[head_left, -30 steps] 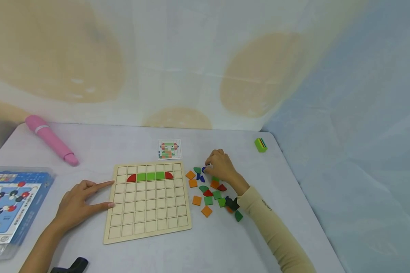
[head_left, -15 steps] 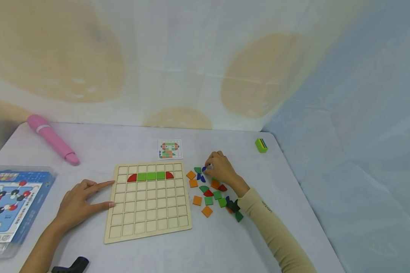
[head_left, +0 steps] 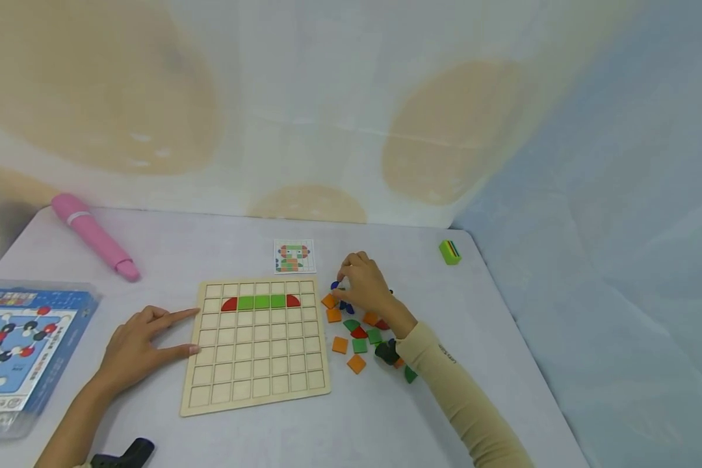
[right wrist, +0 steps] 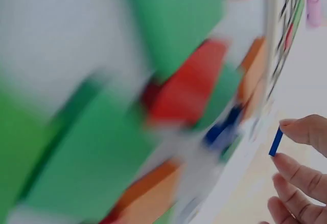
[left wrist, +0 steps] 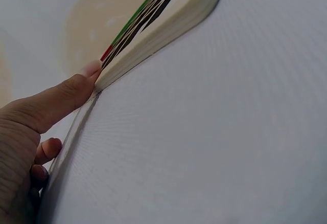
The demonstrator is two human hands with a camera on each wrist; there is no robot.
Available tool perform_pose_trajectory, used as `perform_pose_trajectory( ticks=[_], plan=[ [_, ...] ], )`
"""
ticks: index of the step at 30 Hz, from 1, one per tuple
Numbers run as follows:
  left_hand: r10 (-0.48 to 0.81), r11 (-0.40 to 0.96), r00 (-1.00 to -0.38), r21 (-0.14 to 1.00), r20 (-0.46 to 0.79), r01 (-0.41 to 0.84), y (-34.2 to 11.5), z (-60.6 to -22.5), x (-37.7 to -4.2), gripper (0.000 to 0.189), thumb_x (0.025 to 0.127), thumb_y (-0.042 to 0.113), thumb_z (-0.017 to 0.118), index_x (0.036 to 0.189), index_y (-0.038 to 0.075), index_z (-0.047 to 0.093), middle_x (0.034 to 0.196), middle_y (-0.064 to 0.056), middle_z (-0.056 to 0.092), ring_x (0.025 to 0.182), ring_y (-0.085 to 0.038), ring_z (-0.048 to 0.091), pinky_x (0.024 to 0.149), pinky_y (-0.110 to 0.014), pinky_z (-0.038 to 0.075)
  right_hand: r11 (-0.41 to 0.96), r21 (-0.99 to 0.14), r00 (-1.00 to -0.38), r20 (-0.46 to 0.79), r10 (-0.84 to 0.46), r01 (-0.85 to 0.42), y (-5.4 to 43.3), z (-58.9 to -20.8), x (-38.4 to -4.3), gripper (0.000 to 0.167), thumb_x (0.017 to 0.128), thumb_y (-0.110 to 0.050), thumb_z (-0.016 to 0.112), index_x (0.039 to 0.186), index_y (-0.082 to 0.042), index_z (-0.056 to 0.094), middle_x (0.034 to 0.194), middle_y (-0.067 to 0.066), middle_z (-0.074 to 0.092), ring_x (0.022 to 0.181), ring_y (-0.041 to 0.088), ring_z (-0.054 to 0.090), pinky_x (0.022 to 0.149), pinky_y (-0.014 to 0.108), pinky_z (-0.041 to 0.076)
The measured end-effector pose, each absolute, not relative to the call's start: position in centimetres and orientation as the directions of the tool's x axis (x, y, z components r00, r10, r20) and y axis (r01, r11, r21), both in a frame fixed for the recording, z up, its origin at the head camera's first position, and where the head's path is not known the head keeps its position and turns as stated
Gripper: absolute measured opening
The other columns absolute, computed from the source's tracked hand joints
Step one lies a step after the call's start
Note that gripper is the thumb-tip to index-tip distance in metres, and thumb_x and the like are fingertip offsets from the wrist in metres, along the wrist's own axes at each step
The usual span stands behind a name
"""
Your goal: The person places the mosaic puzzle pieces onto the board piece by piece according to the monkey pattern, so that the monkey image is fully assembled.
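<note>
A wooden grid board (head_left: pixel 257 338) lies on the table, with a row of red and green tiles (head_left: pixel 261 302) set near its far side. At the board's left edge, my left hand (head_left: pixel 137 344) touches the rim with its extended index finger and thumb tip. In the left wrist view, the thumb (left wrist: pixel 61 98) meets the edge of the board. My right hand (head_left: pixel 365 283) is past the board's right side, over the loose pieces. Between its thumb and index finger it pinches a small blue tile (right wrist: pixel 276 142), held clear of the table.
Loose orange, green, red and blue tiles (head_left: pixel 359 345) are scattered right of the board. A pattern card (head_left: pixel 294 256) lies behind it. A blue-labelled box (head_left: pixel 29 351) and a pink stick-shaped object (head_left: pixel 96 237) are at left. A small green block (head_left: pixel 450 252) sits far right.
My right hand has shifted left toward the board and lifted the blue tile from among the loose pieces. The left hand still touches the board's edge.
</note>
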State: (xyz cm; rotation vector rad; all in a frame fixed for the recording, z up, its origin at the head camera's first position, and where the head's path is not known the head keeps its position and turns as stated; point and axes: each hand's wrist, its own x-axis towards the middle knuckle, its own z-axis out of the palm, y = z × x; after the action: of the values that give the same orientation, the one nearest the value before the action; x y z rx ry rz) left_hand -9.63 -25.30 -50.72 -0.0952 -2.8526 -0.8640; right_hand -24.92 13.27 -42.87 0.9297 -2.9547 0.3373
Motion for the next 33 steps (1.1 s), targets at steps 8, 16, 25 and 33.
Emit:
perform_pose_trajectory(
  ticks=[8,16,25,33],
  plan=[
    [0.017,0.831,-0.983,0.544,0.185,0.116,-25.4,-50.9,-9.9,0.073,0.072,0.055,0.082,0.134,0.022,0.064,0.103,-0.007,0.054,0.085,-0.021,0.046,0.073,-0.040,0.032,0.678,-0.176,-0.700,0.136,-0.701,-0.713,7.3,-42.1,-23.2,0.024,0.084,-0.034,0.078,0.093,-0.012,0.076,0.114,0.003,0.061,0.116,0.022,0.049,0.098,0.040,0.044],
    [0.017,0.831,-0.987,0.547,0.160,0.103,-25.4,-50.8,-9.8,0.072,0.072,0.056,0.082,0.134,0.022,0.064,0.104,-0.008,0.055,0.087,-0.022,0.048,0.074,-0.042,0.033,0.568,-0.089,-0.575,0.093,-0.813,-0.818,0.4,-41.8,-20.9,0.023,0.087,-0.040,0.074,0.095,-0.019,0.076,0.118,-0.001,0.060,0.114,0.017,0.049,0.096,0.031,0.043],
    [0.038,0.828,-0.977,0.541,0.211,0.149,-25.3,-51.1,-9.9,0.069,0.074,0.055,0.082,0.134,0.028,0.063,0.102,-0.003,0.053,0.082,-0.018,0.047,0.073,-0.039,0.033,0.555,-0.098,-0.557,-0.009,-0.831,-0.826,-4.2,-42.7,-19.5,0.021,0.090,-0.041,0.071,0.097,-0.022,0.075,0.120,-0.006,0.058,0.117,0.013,0.046,0.097,0.029,0.042],
    [0.032,0.824,-0.979,0.549,0.202,0.141,-25.3,-50.7,-9.6,0.070,0.073,0.054,0.082,0.135,0.028,0.062,0.103,-0.004,0.053,0.082,-0.018,0.046,0.074,-0.042,0.032,0.591,-0.097,-0.587,-0.062,-0.807,-0.801,-5.5,-43.4,-19.2,0.017,0.091,-0.041,0.071,0.099,-0.027,0.074,0.121,-0.008,0.059,0.115,0.012,0.045,0.095,0.028,0.041]
  ],
)
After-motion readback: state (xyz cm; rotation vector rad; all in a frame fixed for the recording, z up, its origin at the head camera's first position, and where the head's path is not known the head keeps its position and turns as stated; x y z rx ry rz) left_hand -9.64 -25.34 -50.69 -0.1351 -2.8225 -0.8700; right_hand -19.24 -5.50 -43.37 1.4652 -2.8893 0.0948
